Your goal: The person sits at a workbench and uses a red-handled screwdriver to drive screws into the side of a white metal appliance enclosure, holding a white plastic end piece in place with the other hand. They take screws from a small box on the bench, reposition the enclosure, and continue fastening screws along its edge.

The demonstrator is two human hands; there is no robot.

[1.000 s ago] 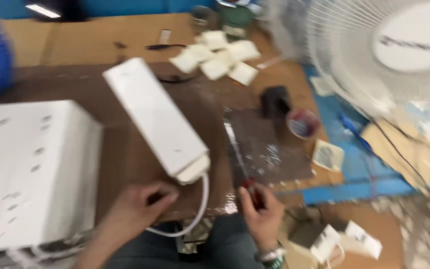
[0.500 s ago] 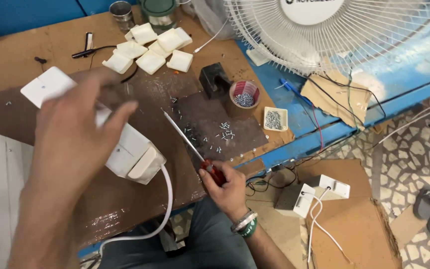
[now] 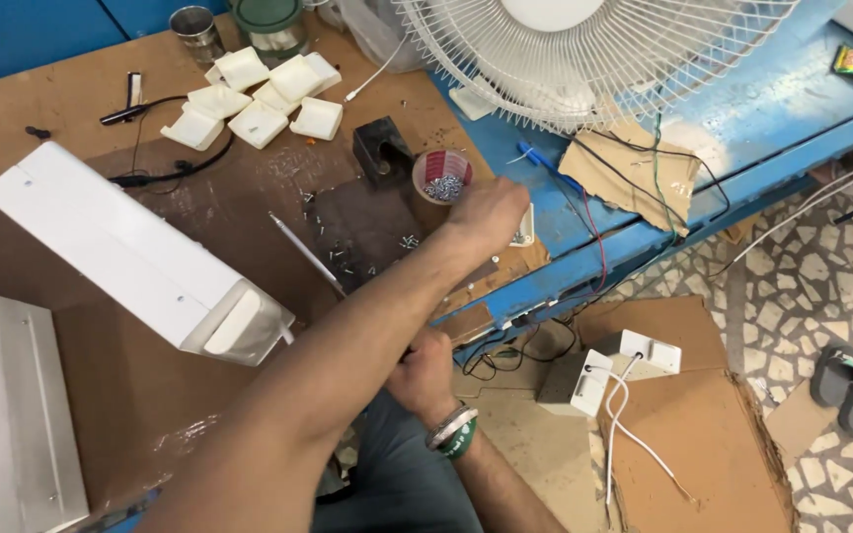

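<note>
While the left hand (image 3: 488, 209) is being stretched toward the screw cup (image 3: 443, 178), its fingers are hidden; the screwdriver (image 3: 306, 253) is being gripped by the right hand (image 3: 425, 373), handle covered.

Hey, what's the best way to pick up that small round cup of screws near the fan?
Grip the small round cup by its outer wall, hand coming from above and the near side, fingers around the sides. It stands upright and open-topped with loose screws inside, so keep it level. The black block sits close on its left; the left hand already hovers just right of it.
</note>
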